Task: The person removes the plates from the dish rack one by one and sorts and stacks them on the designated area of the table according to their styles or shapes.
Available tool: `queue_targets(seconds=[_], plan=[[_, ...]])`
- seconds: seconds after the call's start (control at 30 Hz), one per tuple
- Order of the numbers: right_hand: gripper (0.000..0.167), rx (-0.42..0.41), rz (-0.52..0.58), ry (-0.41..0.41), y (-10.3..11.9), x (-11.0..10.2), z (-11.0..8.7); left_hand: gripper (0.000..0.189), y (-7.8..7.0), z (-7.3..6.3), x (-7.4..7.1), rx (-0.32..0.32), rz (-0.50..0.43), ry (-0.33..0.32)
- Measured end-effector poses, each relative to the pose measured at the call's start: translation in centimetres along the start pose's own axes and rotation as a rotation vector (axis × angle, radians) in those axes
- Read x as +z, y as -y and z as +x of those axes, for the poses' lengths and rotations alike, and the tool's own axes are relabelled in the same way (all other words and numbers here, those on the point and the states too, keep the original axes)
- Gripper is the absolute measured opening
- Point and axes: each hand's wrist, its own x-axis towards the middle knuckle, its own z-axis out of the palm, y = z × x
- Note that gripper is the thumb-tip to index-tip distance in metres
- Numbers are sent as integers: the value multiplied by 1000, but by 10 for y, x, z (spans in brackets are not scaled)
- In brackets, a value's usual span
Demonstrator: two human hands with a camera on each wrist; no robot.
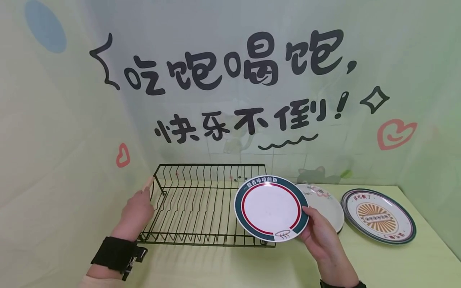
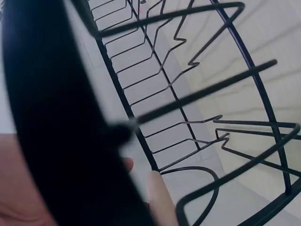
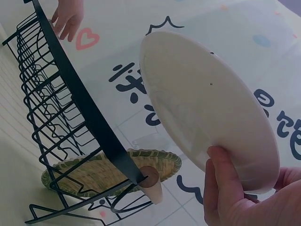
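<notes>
My right hand (image 1: 320, 234) grips a white plate (image 1: 271, 208) by its right edge, thumb on the front rim and fingers behind. The plate has a dark green band and a red ring, and is tilted up in front of the rack's right end. Its plain underside faces the right wrist view. At the left end of the black wire dish rack (image 1: 212, 164), my left hand (image 1: 136, 214) holds the rack's end by the side handle. In the left wrist view, a black strap hides much of that hand.
Behind the held plate lies a white plate with a flower print (image 1: 329, 208). Further right is a stack of plates with a sunburst print (image 1: 378, 218). The right wrist view shows an oval woven-looking piece (image 3: 171, 162) and a wooden handle (image 3: 153, 192). A printed curtain (image 1: 230, 24) backs the table.
</notes>
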Motion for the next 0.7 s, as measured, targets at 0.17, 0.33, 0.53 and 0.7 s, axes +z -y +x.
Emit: queue_targets(seconds=[0.17, 0.33, 0.53, 0.7], plan=[[37, -1, -12, 9, 0, -3, 0, 56, 6, 0, -5, 20, -40, -12], [33, -9, 5, 10, 1, -6, 0, 82, 15, -8, -9, 90, -40, -28], [34, -4, 30, -6, 4, -9, 0, 79, 20, -12, -12, 62, -37, -18], [27, -19, 55, 5, 7, -14, 0, 34, 19, -10, -13, -5, -78, -5]])
